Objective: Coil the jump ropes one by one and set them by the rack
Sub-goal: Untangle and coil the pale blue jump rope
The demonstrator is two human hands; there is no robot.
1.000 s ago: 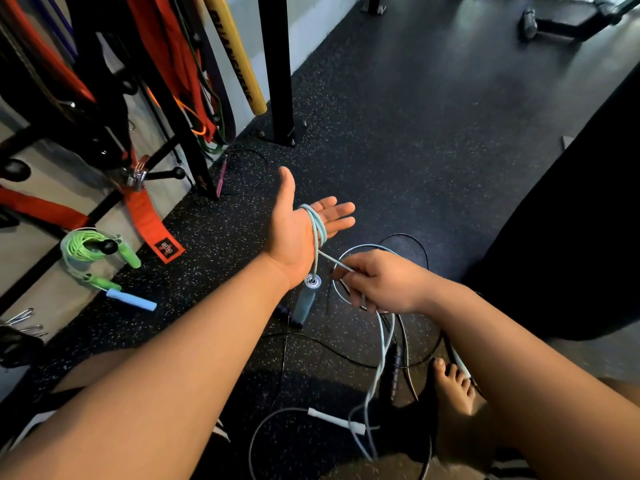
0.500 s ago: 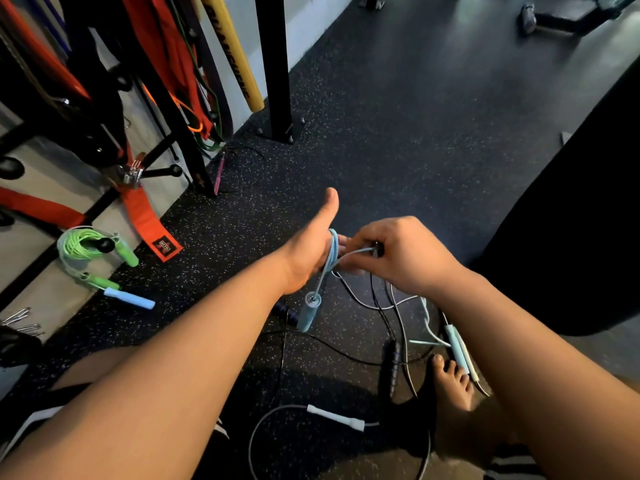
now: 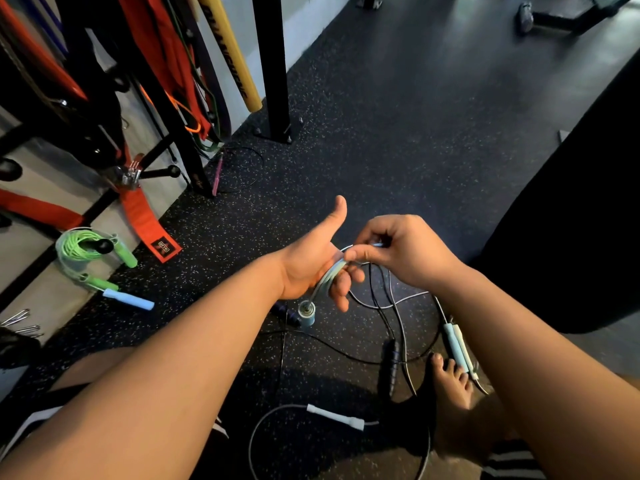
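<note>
Rope loops round the left hand, fingers straight; the right hand, just right of it, pinches the slack.

The rope is wrapped around my left hand, right hand pinching it to the right. Far left by the rack (on the floor) sits a coiled rope, loose ropes below, near my foot.
</note>
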